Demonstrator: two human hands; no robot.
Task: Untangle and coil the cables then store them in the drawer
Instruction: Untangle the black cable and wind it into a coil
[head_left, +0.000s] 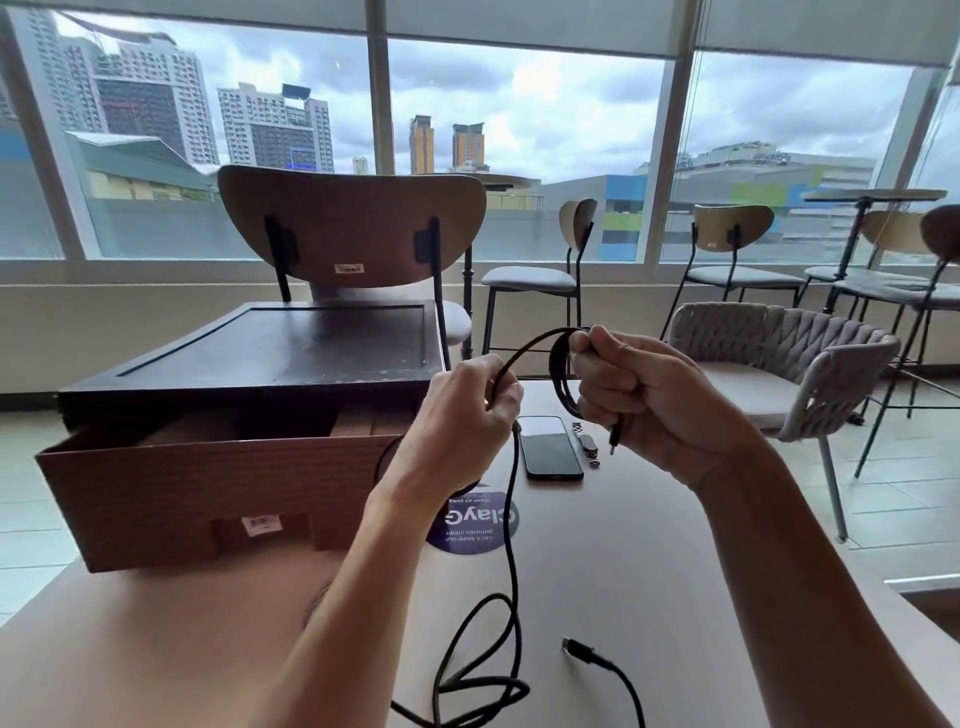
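Cable-coiling caught partway, above a pale worktop (675, 597). Gripped in the right hand (654, 395), fingers clenched round it: a small coil (563, 374) of black braided cable (513, 561), a few turns, held upright, with a short tail and its metal plug (614, 441) hanging below the fist. Pinched in the left hand (467, 410), fingers curled: the same cable, arched across from the coil's top, raised clear of the worktop and near the right hand. Hung from the left hand straight down to the worktop, then sprawled in loose crossing loops (483, 691) at the near edge. Seemed to end in a second connector (574, 647) lying flat just right of the loops; join cut off by the bottom of the view. Left of the hands: brown drawer (208, 483), pulled out of a dark wooden box (270, 353), open at the top, contents hard to make out. Beyond the hands, flat on the worktop: dark smartphone (550, 447), screen up, with a metal-strapped wristwatch (586, 446) just beside its right edge, partly hidden by the right hand. At the phone's near end: round blue sticker (472, 519) with white lettering, crossed by the hanging cable. Behind the box: wooden-backed chair (353, 223); off to the right, a woven grey armchair (779, 353).
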